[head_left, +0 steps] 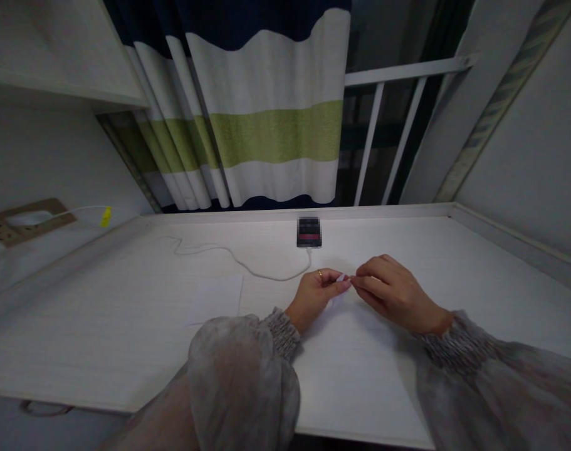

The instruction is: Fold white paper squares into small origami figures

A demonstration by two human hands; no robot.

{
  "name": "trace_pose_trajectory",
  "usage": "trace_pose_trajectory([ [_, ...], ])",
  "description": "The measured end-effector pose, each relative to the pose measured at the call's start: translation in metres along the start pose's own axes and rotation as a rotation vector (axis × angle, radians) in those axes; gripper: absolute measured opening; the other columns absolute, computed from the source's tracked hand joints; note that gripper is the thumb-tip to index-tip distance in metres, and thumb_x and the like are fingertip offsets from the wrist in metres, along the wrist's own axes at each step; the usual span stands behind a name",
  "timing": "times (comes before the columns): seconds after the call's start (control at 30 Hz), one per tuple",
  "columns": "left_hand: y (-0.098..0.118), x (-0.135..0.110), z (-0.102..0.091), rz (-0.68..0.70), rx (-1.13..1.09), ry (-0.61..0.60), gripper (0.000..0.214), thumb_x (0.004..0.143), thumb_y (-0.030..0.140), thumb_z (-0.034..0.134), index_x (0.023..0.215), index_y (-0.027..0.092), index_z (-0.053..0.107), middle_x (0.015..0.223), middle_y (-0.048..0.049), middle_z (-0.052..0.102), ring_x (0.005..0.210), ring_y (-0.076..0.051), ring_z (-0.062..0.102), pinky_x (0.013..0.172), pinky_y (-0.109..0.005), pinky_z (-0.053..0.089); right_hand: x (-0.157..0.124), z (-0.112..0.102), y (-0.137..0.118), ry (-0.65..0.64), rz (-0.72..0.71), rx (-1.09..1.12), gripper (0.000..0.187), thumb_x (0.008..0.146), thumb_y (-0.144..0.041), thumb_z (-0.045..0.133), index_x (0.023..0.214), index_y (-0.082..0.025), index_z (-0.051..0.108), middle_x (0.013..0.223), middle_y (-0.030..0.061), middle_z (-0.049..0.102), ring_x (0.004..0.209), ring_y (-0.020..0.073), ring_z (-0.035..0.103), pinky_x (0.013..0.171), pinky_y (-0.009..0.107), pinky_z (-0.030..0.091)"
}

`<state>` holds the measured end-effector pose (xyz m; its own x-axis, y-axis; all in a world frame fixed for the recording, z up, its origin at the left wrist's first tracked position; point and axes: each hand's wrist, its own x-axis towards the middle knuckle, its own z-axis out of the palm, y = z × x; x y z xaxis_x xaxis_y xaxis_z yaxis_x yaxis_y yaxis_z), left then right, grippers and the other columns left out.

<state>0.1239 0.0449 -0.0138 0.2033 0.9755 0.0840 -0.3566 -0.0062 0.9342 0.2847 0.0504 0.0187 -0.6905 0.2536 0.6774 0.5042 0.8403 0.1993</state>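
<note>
My left hand (pixel 319 289) and my right hand (pixel 389 289) meet over the middle of a white desk (pixel 125 351). Both pinch a small white piece of paper (pixel 341 280) between their fingertips, just above the desktop. A ring shows on a finger of my left hand. Grey gathered sleeves cover both forearms. A loose white sheet of paper (pixel 216 299) lies flat on the desk to the left of my left hand.
A phone (pixel 309 231) lies at the back of the desk with a white cable (pixel 229 254) running left to a wall socket plate (pixel 22 220). Striped curtains (pixel 266 125) and a white railing (pixel 388 125) stand behind. A shelf (pixel 54 69) hangs at upper left.
</note>
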Motion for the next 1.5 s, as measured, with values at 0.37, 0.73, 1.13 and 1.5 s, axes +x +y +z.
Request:
trace_pose_trajectory([
  [0.37,0.004,-0.002,0.003,0.088,-0.052,0.048,0.019,0.054,0.026,0.075,0.063,0.013,0.066,0.064,-0.0003,0.064,0.062,-0.009,0.054,0.066,-0.025,0.04,0.0,0.006,-0.002,0.083,0.001,0.082,0.011,0.08,-0.011,0.048,0.084,-0.014,0.059,0.077,0.0099,0.063,0.069,0.0175,0.054,0.058,0.032,0.046],
  [0.73,0.002,0.0,0.002,0.102,-0.056,0.043,0.018,0.053,0.026,0.075,0.064,0.013,0.066,0.063,0.0004,0.064,0.06,-0.009,0.054,0.065,-0.024,0.042,0.002,0.004,-0.008,0.116,0.396,0.492,0.012,0.08,-0.017,0.053,0.086,-0.019,0.063,0.077,0.0049,0.061,0.068,0.0153,0.056,0.062,0.03,0.048],
  [1.13,0.0,-0.003,0.001,0.189,0.137,0.056,0.013,0.063,0.025,0.068,0.07,0.015,0.068,0.069,-0.0014,0.065,0.064,-0.011,0.055,0.066,-0.025,0.042,0.001,0.014,-0.007,0.14,0.653,0.8,0.009,0.076,-0.027,0.06,0.075,-0.021,0.066,0.074,0.0023,0.059,0.071,0.0156,0.055,0.067,0.031,0.044],
  [1.5,0.006,-0.005,0.003,0.293,0.36,0.106,0.009,0.066,0.022,0.065,0.07,0.014,0.067,0.068,-0.0025,0.064,0.065,-0.012,0.055,0.068,-0.026,0.044,0.004,0.012,-0.011,0.161,0.72,0.781,0.01,0.076,-0.025,0.058,0.068,-0.019,0.061,0.07,0.0013,0.057,0.068,0.0146,0.053,0.066,0.03,0.041],
])
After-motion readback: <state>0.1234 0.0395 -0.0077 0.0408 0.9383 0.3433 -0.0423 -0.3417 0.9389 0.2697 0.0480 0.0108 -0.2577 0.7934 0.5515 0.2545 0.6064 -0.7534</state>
